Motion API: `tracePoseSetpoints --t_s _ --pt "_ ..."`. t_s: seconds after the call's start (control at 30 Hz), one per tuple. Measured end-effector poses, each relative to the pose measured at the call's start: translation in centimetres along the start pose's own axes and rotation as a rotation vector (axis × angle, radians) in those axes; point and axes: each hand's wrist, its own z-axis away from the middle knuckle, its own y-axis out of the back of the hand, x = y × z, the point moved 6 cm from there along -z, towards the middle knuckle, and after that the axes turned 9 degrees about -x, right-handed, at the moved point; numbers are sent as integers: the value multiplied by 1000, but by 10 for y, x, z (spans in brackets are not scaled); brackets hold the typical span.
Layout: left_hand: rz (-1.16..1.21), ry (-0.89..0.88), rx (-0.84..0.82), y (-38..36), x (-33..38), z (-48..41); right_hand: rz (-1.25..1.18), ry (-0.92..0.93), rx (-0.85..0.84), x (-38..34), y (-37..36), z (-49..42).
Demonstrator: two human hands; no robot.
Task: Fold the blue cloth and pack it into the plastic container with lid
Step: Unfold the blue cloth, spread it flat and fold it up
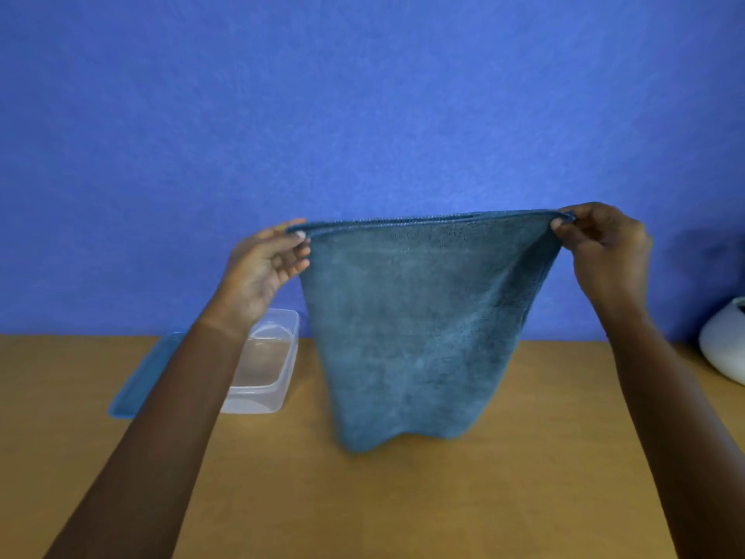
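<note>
holding the blue cloth up by its top edge, the person has it stretched across the middle of the frame, above the wooden table. the left hand pinches the upper left corner between thumb and fingertips, the other fingers loosely spread; the right hand is closed on the upper right corner. two hemmed edges run side by side along the top, so the cloth looks already doubled once — held taut and high, probably so the layers hang straight and the corners line up before the next fold. its lower edge sags in soft waves in the lower middle of the frame; whether it touches the table or hangs just clear, i cannot tell.

the clear plastic container sits open and empty at left of centre, partly behind the left forearm, with its blue lid lying flat just beside it further left — both kept close and off to one side, likely to leave the centre free for folding. a white rounded vessel shows at the right edge, well apart from the cloth.
</note>
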Motion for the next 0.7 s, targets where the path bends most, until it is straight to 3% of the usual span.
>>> tracePoseSetpoints --t_s 0.07,0.17,0.23,0.53,0.63,0.7 --pt "-283 -167 -3 -3 20 2 -28 -18 -29 5 -1 1" --pt "-892 -423 162 -7 46 9 -83 -23 -32 6 -2 5" --pt "-1057 -524 280 -6 54 14 -96 -19 -48 4 -3 7" --pt "-744 -667 494 9 57 23 -222 55 34 -24 8 9" --pt "-582 -474 366 19 46 2 -168 46 -39 -24 -2 8" --pt "-565 -422 341 22 39 -5 -198 53 3 -23 -3 10"
